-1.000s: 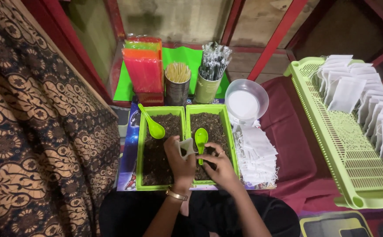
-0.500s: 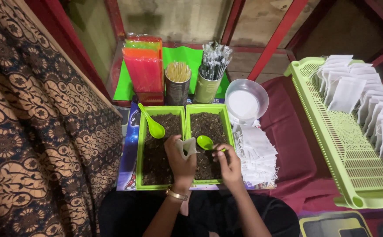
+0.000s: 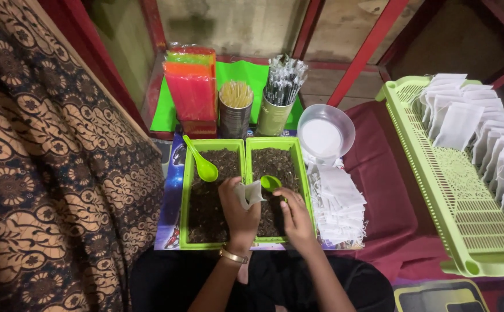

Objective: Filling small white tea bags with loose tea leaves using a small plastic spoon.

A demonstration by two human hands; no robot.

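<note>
Left hand [image 3: 237, 205]: fingers were closed around a small white paper bag [image 3: 251, 192], holding it up over the strip where the 2 trays meet; a gold bracelet [image 3: 233, 255] sat on the wrist.
Right hand [image 3: 294, 215]: fingers were pinched on the handle of a small green spoon [image 3: 271, 183], whose bowl pointed at the bag's mouth, just beside it.
Right tray [image 3: 295, 173]: green, rectangular, filled with dark crumbly matter; the right hand and the spoon were above it.
Left tray [image 3: 184, 196]: the same kind and colour, touching the right tray side by side; a second green spoon [image 3: 200, 161] lay across its far corner, bowl on the dark filling.
Stack of white bags [image 3: 338, 202]: lay just right of the right tray, on the dark red cloth [image 3: 387, 190].
Clear bowl [image 3: 326, 133]: round, with something white inside, beyond the stack.
2 tins [image 3: 234, 118]: stood behind the trays, 1 with pale sticks, 1 with dark wrapped sticks.
Red and orange packets [image 3: 191, 86]: upright, left of the tins.
Slotted green basket [image 3: 465, 219]: far right, with rows of white bags in it.
</note>
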